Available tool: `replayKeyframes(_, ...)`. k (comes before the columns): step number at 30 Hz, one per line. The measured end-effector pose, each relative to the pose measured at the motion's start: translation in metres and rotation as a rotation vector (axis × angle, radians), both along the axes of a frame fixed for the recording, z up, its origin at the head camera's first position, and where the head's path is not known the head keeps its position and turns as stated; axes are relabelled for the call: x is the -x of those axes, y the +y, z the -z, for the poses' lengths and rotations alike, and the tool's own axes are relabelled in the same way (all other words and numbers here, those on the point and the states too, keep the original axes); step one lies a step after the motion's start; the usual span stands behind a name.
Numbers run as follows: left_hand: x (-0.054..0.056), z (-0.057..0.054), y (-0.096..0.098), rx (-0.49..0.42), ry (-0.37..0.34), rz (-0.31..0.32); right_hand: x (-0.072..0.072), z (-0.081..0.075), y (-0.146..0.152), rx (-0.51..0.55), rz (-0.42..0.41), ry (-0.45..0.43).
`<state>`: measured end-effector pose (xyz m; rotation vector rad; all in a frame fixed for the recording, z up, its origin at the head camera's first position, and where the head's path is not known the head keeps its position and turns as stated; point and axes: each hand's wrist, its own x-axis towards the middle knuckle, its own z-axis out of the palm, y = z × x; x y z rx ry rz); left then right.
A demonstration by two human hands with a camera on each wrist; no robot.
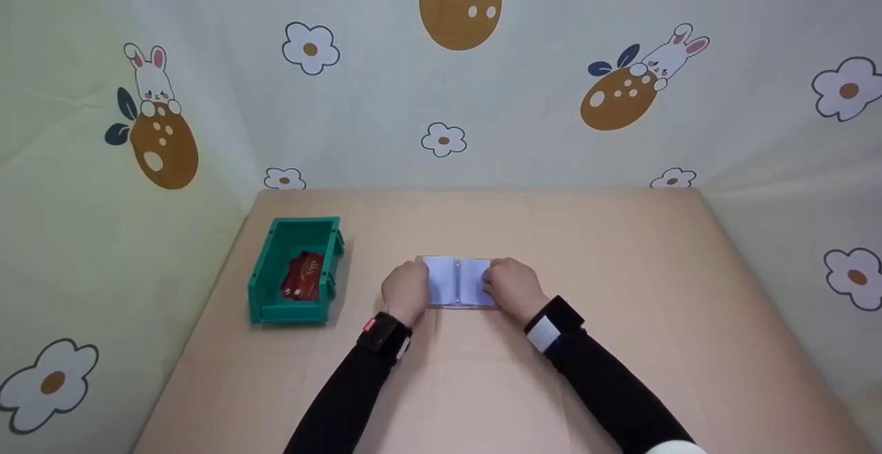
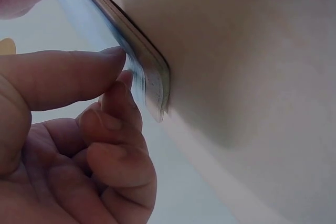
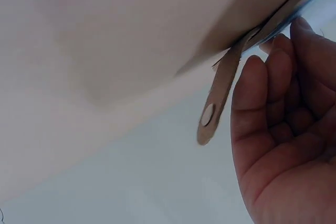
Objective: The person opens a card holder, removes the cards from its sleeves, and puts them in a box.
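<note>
A small card holder with clear, bluish plastic sleeves lies spread at its middle fold on the table. My left hand pinches its left side; in the left wrist view thumb and forefinger meet at the sleeves, beside the holder's brown cover edge. On the opposite side my right hand holds the right edge, its thumb against the sleeve and the other fingers curled. A brown strap with a round snap sticks out from the cover near the right fingers. No cards can be made out in the sleeves.
To the left on the tan table stands a green plastic bin. Several dark red cards, one marked VIP, lie inside it. Patterned cloth walls enclose the table's back and sides.
</note>
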<state>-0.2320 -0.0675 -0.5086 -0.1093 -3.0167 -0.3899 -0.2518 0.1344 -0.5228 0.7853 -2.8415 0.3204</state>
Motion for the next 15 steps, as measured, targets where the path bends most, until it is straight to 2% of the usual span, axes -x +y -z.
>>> replayKeyframes(4,0.001,0.001,-0.001,-0.009,0.013,0.005,0.001,-0.002,-0.006,0.039,-0.036,-0.015)
replayKeyframes(10,0.001,0.001,-0.002,-0.019,0.014,0.011,0.006,-0.005,-0.014,0.071,-0.068,-0.083)
replayKeyframes(15,0.001,0.002,-0.003,-0.026,0.025,0.022,0.006,-0.005,-0.014,0.073,-0.089,-0.075)
